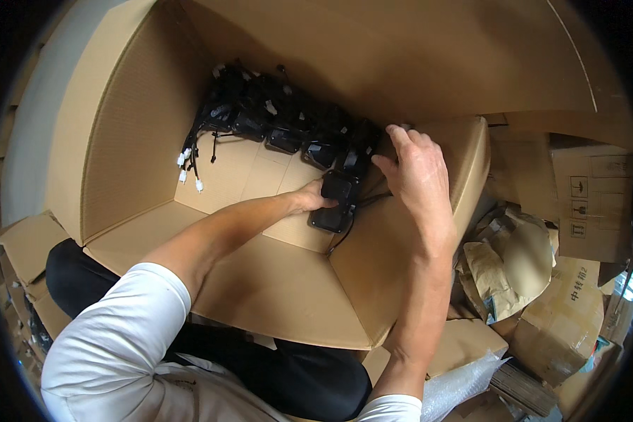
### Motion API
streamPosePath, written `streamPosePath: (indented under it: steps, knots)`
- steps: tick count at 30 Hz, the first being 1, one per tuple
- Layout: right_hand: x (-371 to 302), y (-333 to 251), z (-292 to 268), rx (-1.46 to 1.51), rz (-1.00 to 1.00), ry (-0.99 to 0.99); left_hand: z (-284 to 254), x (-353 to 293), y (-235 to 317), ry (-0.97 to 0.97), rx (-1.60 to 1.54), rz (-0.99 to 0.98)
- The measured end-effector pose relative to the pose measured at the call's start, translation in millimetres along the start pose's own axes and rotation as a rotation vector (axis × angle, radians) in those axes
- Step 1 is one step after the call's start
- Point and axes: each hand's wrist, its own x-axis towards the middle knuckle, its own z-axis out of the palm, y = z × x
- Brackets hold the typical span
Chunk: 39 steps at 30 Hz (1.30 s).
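Inside a deep cardboard box (130,133), several black plastic modules with cables and white connectors (183,158) sit in a row along the far wall. My left hand (307,197) reaches down into the box and grips a black rounded-square module (338,187) at the near right end of the row. Part of that module lies behind the fingers. Black cables (366,200) run from it along the right wall. Above the right side of the box, my right hand (418,165) is raised with thumb and fingers apart, holding nothing.
Tall box walls and flaps surround both arms, with the right flap (466,162) beside my right wrist. Outside on the right are crumpled brown paper (489,271), a taped carton (566,313), a printed carton (594,200) and bubble wrap (461,385).
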Motion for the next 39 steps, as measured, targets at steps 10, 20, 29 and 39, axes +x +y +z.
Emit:
streamPosePath:
  steps: [10,20,29,39]
  knots:
    - [3.3,20.9,20.8,0.04,0.139,-0.217,7.5,-47.2,64.4,0.24,0.86,-0.116]
    - [-12.3,55.6,39.6,0.045,0.049,-0.221,-101.5,-416.2,295.5,0.187,1.057,0.687]
    - [-2.4,-1.7,36.8,0.111,-0.028,-0.15,-324.4,-827.6,72.8,1.316,1.059,-0.365]
    - [7.4,-135.5,-0.4,0.176,-0.275,-0.182,-347.9,-726.9,45.0,1.057,1.206,-0.519]
